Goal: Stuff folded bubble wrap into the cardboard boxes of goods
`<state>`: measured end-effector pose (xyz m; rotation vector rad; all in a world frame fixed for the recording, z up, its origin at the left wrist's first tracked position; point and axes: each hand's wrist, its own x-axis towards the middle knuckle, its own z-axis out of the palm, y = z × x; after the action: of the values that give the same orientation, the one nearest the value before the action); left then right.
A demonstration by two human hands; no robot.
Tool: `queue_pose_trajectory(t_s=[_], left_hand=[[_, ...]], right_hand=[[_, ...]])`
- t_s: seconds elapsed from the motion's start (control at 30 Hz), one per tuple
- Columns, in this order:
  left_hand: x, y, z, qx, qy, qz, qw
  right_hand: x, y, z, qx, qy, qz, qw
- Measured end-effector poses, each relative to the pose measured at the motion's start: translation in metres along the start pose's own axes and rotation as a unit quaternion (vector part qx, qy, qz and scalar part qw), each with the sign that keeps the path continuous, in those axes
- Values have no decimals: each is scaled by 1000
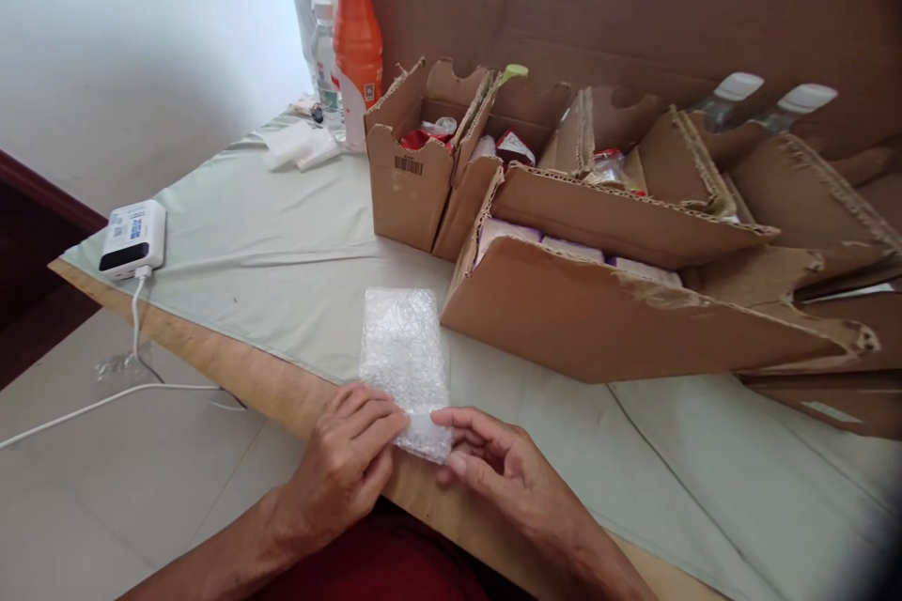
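A desk [282, 244] is standing at the middle of the room, wearing a pale green cloth, with its bare wooden edge [232, 366] showing along the near side. To the desk's left a plain white wall [141, 38] is catching soft, even daylight. Below the desk's near edge a light tiled floor [85, 488] is spreading out. A dark red-brown skirting [42, 197] is running between wall and floor. Behind the desk a large brown cardboard sheet [634, 0] is standing upright.

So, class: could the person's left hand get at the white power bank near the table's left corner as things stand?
Probably yes: the left hand is on the bubble wrap, and only bare tablecloth lies between it and the power bank.
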<state>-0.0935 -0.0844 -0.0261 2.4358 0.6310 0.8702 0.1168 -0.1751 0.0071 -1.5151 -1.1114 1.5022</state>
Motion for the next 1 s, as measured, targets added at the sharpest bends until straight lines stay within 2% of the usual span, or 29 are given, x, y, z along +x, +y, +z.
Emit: queue_pose_trajectory(t_s=[0.1, 0.2, 0.27, 0.33, 0.4, 0.57, 0.73, 1.0], left_hand=[[8, -4, -6, -43, -4, -25, 999], [14, -5, -12, -52, -17, -51, 997], [18, -4, -15, -47, -23, -59, 997], [20, -3, -19, -49, -28, -68, 996], [19, -3, -24, -54, -32, -78, 995], [13, -7, -30, -42, -16, -117, 992], [13, -11, -25, -21, 4, -209, 978], [21, -16, -22, -22, 20, -207, 978]], right_hand=[[-9, 2, -7, -131, 58, -40, 989], [-8, 2, -9, -271, 131, -129, 945], [0, 1, -6, -315, 132, -196, 919], [12, -1, 0, -315, 111, -227, 915], [24, -2, 4, -275, 102, -217, 931], [38, -3, 5, -168, 112, -134, 970], [40, -4, 5, -161, 112, -103, 975], [45, -9, 6, -180, 125, -81, 972]])
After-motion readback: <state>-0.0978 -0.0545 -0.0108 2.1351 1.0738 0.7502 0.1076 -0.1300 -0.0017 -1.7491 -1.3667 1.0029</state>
